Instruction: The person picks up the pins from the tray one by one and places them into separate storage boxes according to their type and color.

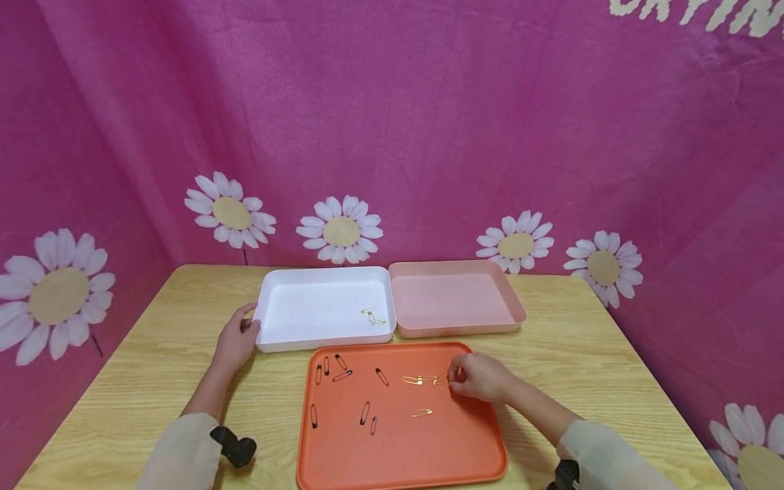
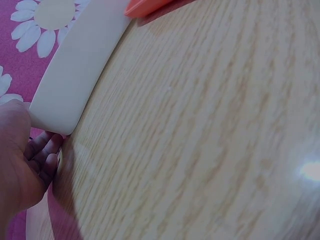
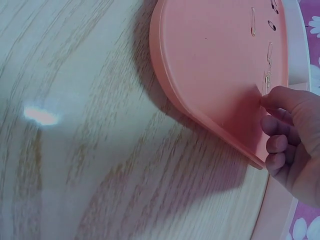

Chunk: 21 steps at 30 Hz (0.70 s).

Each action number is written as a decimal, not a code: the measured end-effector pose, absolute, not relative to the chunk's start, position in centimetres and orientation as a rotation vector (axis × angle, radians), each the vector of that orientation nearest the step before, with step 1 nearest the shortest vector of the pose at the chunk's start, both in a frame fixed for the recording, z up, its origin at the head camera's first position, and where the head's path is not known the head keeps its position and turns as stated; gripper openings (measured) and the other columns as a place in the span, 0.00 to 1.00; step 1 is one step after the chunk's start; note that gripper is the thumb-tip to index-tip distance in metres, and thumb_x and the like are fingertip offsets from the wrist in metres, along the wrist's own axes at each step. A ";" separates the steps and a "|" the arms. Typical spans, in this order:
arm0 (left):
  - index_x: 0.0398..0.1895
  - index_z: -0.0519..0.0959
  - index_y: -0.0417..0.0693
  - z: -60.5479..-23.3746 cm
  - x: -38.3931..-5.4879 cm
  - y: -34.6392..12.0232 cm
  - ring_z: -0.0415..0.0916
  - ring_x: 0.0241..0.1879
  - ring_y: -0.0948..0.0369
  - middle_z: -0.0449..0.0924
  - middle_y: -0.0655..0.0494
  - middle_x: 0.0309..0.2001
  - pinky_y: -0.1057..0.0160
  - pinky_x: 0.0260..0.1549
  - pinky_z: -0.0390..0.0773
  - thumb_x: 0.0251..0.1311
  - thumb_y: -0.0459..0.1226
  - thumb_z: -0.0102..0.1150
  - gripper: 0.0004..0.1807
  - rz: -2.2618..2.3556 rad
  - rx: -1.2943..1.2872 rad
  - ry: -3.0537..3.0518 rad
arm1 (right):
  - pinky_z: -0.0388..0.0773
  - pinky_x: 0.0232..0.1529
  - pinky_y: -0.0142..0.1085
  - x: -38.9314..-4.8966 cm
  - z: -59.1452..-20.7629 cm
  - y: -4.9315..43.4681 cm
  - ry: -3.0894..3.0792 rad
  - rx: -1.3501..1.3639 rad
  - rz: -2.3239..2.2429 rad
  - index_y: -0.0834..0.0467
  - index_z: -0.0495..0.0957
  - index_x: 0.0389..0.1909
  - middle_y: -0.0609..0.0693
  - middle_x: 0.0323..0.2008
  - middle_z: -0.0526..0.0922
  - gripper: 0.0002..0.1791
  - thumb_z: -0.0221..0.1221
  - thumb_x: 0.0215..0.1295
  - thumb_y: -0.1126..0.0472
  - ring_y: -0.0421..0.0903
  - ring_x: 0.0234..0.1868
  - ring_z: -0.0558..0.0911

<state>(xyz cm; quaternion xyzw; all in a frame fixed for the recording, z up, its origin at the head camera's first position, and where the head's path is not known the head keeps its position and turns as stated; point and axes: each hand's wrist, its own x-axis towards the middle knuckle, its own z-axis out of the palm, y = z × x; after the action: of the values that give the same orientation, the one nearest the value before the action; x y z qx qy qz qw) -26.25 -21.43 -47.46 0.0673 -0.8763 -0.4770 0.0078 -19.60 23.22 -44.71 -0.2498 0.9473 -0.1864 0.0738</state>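
Observation:
Over the right part of the orange tray [image 1: 453, 449], my right hand [image 1: 484, 378] pinches a gold safety pin [image 1: 439, 382] between thumb and forefinger. Just left of it lie more gold safety pins [image 1: 412, 380], close together, with a single gold pin [image 1: 421, 412] nearer me. Several black safety pins [image 1: 365, 413] are scattered over the tray's left half. My left hand [image 1: 235, 340] touches the left end of the white tray [image 1: 306, 306], its fingers loosely bent beside the wall. A few gold safety pins [image 1: 371, 317] lie in that tray's right part.
A pink tray [image 1: 453, 299] stands against the white one's right side, with no pins visible inside. All three trays are on a light wooden table [image 1: 569, 354]. A magenta cloth [image 1: 392, 136] with daisies hangs behind its far edge.

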 end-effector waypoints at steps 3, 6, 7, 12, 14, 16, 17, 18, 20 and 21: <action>0.71 0.54 0.44 -47.5 -26.2 -21.4 0.65 0.55 0.46 0.68 0.32 0.56 0.49 0.57 0.65 0.69 0.37 0.38 0.27 -1.482 0.208 -2.741 | 0.64 0.23 0.27 -19.6 -44.8 23.2 2.816 -0.748 -0.617 0.52 0.74 0.23 0.38 0.17 0.70 0.06 0.62 0.51 0.63 0.31 0.19 0.65; 0.71 0.54 0.44 -47.5 -26.2 -21.5 0.66 0.55 0.46 0.68 0.32 0.56 0.49 0.57 0.65 0.69 0.37 0.38 0.27 -1.481 0.201 -2.739 | 0.64 0.23 0.26 -19.6 -44.8 23.3 2.779 -0.740 -0.669 0.53 0.74 0.22 0.39 0.16 0.69 0.06 0.62 0.50 0.64 0.31 0.19 0.65; 0.71 0.54 0.44 -47.5 -26.2 -21.4 0.66 0.55 0.46 0.68 0.32 0.56 0.49 0.57 0.65 0.69 0.37 0.38 0.27 -1.480 0.200 -2.740 | 0.64 0.23 0.26 -19.5 -44.8 23.3 2.767 -0.734 -0.685 0.53 0.74 0.22 0.39 0.16 0.69 0.06 0.61 0.50 0.64 0.31 0.19 0.65; 0.71 0.54 0.44 -47.6 -26.2 -21.4 0.65 0.55 0.46 0.67 0.32 0.56 0.49 0.57 0.65 0.69 0.38 0.37 0.27 -1.490 0.205 -2.742 | 0.67 0.19 0.28 -19.6 -44.5 23.4 2.691 -0.661 -0.787 0.55 0.74 0.24 0.41 0.15 0.71 0.04 0.60 0.52 0.66 0.34 0.15 0.68; 0.71 0.54 0.44 -47.6 -26.3 -21.4 0.65 0.55 0.46 0.67 0.33 0.56 0.49 0.57 0.65 0.69 0.38 0.38 0.27 -1.490 0.208 -2.740 | 0.68 0.18 0.29 -19.6 -44.3 23.4 2.670 -0.633 -0.823 0.56 0.74 0.25 0.41 0.14 0.71 0.04 0.59 0.53 0.66 0.35 0.14 0.70; 0.71 0.54 0.44 -47.6 -26.3 -21.5 0.65 0.54 0.47 0.68 0.33 0.56 0.50 0.56 0.65 0.69 0.38 0.38 0.27 -1.492 0.206 -2.738 | 0.68 0.18 0.29 -19.8 -44.2 23.3 2.664 -0.634 -0.851 0.56 0.74 0.25 0.42 0.14 0.71 0.04 0.59 0.53 0.66 0.35 0.13 0.70; 0.71 0.54 0.44 -47.6 -26.3 -21.4 0.65 0.54 0.47 0.68 0.33 0.56 0.50 0.56 0.66 0.69 0.38 0.38 0.27 -1.491 0.205 -2.738 | 0.68 0.18 0.28 -19.9 -44.2 23.3 2.662 -0.636 -0.863 0.57 0.74 0.25 0.41 0.14 0.70 0.03 0.59 0.54 0.66 0.35 0.13 0.70; 0.71 0.54 0.44 -47.6 -26.3 -21.5 0.66 0.54 0.47 0.68 0.33 0.56 0.50 0.56 0.66 0.69 0.37 0.38 0.27 -1.490 0.204 -2.736 | 0.68 0.18 0.28 -19.9 -44.1 23.2 2.658 -0.632 -0.879 0.57 0.74 0.25 0.41 0.14 0.69 0.03 0.59 0.54 0.66 0.35 0.13 0.70; 0.71 0.54 0.44 -47.6 -26.3 -21.5 0.66 0.54 0.47 0.68 0.33 0.56 0.50 0.56 0.66 0.69 0.37 0.38 0.27 -1.489 0.201 -2.734 | 0.67 0.18 0.29 -20.1 -43.9 23.0 2.651 -0.630 -0.908 0.57 0.75 0.25 0.41 0.13 0.69 0.03 0.59 0.55 0.66 0.36 0.13 0.70; 0.71 0.54 0.44 -47.6 -26.3 -21.5 0.66 0.54 0.47 0.68 0.33 0.56 0.50 0.56 0.66 0.69 0.38 0.38 0.27 -1.489 0.201 -2.734 | 0.67 0.17 0.29 -20.2 -43.8 22.9 2.647 -0.628 -0.925 0.57 0.75 0.25 0.42 0.13 0.69 0.03 0.59 0.56 0.66 0.36 0.13 0.70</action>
<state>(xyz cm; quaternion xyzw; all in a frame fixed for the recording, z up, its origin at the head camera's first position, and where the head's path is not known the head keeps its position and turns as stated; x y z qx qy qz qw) -26.31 -21.47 -47.63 0.0645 -0.8763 -0.4773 0.0110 -20.19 22.91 -43.85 -0.2167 0.9129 -0.3191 0.1339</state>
